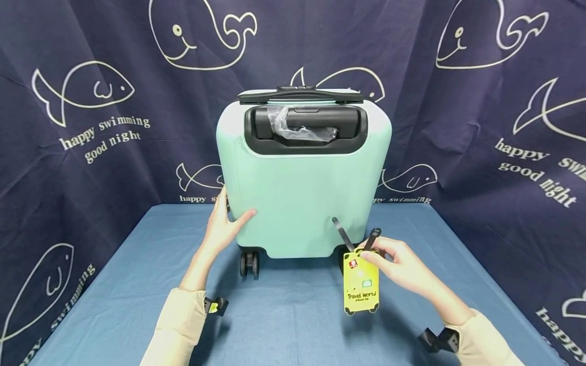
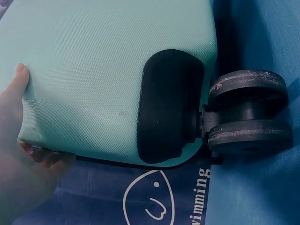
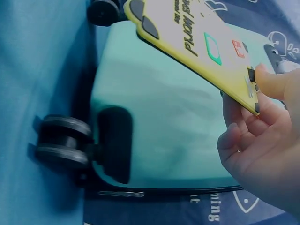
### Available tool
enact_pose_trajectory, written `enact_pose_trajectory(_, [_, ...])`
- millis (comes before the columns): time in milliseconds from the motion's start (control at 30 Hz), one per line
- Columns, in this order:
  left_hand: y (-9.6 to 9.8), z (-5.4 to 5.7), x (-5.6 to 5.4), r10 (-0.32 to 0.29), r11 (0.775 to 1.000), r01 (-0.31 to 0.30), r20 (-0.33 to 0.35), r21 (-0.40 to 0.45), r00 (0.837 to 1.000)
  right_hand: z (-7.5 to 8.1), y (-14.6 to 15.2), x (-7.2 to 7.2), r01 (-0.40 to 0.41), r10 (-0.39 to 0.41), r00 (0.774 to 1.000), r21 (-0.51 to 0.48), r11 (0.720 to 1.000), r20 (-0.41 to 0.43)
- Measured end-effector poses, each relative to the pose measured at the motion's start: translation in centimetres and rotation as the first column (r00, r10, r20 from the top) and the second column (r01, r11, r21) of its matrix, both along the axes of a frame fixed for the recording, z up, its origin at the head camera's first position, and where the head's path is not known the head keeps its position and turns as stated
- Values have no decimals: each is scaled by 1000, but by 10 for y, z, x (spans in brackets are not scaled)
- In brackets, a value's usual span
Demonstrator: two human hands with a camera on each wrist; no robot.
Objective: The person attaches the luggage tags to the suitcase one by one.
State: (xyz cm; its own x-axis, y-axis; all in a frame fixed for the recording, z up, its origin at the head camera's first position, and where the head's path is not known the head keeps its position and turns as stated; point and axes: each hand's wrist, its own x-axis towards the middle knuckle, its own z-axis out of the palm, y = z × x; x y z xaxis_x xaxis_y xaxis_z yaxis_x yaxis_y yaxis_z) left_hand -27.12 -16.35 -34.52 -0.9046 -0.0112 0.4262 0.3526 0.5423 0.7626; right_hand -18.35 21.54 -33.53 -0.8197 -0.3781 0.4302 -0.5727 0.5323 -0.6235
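Observation:
A mint-green suitcase [image 1: 293,193] stands upright on its wheels. My left hand [image 1: 221,229] holds its lower left side, thumb [image 2: 19,79] on the front panel and fingers around the side, as the left wrist view shows. In my right hand [image 1: 396,259], thumb and fingers pinch the top of a yellow luggage tag [image 1: 361,284], printed "Travel World". The tag hangs in front of the suitcase's lower right corner. Its black strap [image 1: 342,234] is unfastened, with two ends sticking up apart. In the right wrist view the tag [image 3: 201,47] overlaps the suitcase panel.
Black double wheels [image 1: 249,263] carry the suitcase on a blue cloth-covered table [image 1: 284,325]. Clear plastic wrap [image 1: 297,129] clings to the recessed black handle. A dark blue curtain [image 1: 114,178] with fish and whale drawings hangs behind and at both sides.

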Motion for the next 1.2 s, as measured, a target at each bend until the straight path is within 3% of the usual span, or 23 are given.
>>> enact_pose_trajectory(233, [1, 1, 0, 4, 1000, -4, 14, -9, 1000, 17, -1, 0, -1, 1, 1000, -54, 999, 10])
enact_pose_trajectory(633, [1, -1, -1, 20, 999, -20, 15, -26, 1000, 43, -2, -3, 46, -49, 998, -71, 996, -48])
enact_pose_trajectory(1200, [-1, -3, -1, 22, 999, -22, 8, -35, 1000, 90, -12, -7, -16, -21, 982, -195, 981, -185])
